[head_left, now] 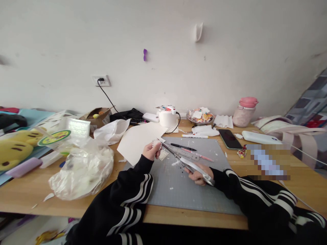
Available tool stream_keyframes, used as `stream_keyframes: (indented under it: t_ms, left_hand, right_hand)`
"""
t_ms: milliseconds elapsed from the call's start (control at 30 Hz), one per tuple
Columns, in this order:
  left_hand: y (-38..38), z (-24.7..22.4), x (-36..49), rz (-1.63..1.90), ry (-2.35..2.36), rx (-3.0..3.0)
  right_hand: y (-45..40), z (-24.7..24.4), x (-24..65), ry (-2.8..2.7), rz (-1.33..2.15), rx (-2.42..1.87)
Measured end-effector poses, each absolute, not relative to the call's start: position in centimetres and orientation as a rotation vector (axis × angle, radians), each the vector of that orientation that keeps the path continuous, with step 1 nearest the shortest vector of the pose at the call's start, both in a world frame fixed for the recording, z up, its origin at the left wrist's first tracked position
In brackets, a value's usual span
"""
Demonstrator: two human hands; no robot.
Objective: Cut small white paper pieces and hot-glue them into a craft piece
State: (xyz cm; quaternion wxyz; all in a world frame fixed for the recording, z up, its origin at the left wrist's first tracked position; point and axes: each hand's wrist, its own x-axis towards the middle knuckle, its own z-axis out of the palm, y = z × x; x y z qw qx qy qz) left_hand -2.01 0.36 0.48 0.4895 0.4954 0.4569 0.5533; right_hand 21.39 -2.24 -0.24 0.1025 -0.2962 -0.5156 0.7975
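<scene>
My left hand [152, 150] pinches a small piece of white paper [156, 143] with a dark, scalloped-looking edge. In my right hand [198, 173] is a pair of long-bladed scissors [195, 166] with pale grey handles, its tips close to that paper. Whether the blades touch it I cannot tell. Beneath both hands lies a grey cutting mat [176, 194] strewn with paper scraps. Another small cream piece with a dotted edge [163, 155] rests by my left hand. A black pen [187, 147], a clear ruler [187, 153] and a pinkish pen [204, 158] lie beyond the scissors.
A large white sheet [139, 137] overlaps the mat's far left. Behind stand a white round container [168, 119], a bowl of scraps [200, 117] and a pink-lidded bottle [244, 114]. A phone [230, 139] lies right; a plastic bag [84, 170] and yellow plush [15, 149] are left.
</scene>
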Motion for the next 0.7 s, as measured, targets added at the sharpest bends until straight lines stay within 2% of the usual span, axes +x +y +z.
stream_keyframes:
  t_ms: [700]
  left_hand:
    - [0.03,0.78,-1.83,1.355,1.116,1.23]
  right_hand:
    - [-2.08,-0.06,21.46,-1.539,2.393,-0.935]
